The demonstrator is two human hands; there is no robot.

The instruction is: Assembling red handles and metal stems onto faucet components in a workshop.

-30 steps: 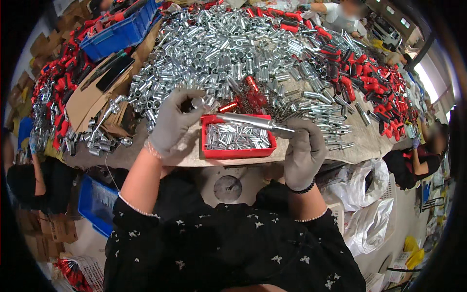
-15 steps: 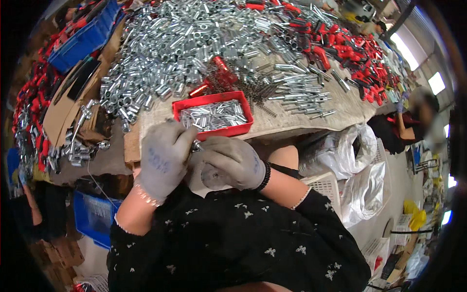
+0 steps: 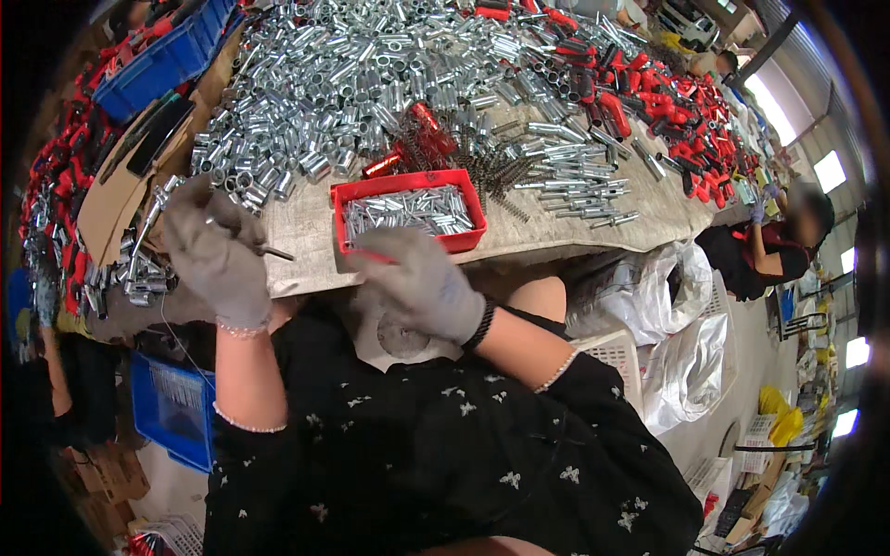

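Note:
My left hand (image 3: 211, 250), in a grey glove, is raised at the left of the table's near edge, fingers curled. A thin dark metal rod (image 3: 278, 253) juts out at its fingertips, and a small shiny bit shows among the fingers; the rest is hidden. My right hand (image 3: 417, 287), gloved too, hangs over the near left corner of a red tray (image 3: 479, 218). Motion smears its fingers, and a red streak shows between them, so any grip is unclear. Small silver metal pins (image 3: 408, 211) fill the tray.
Silver metal sleeves (image 3: 315, 102) are heaped across the table's far side. Dark springs (image 3: 501, 171) and silver rods (image 3: 579, 181) lie right of the tray. Red-and-black handles (image 3: 667, 111) pile up far right. A blue crate (image 3: 167, 69) stands far left; white sacks (image 3: 658, 296) stand right.
My hands were together in front of the tray and have parted. The left has moved left and up with the rod; the right has shifted slightly up, to the tray's near edge.

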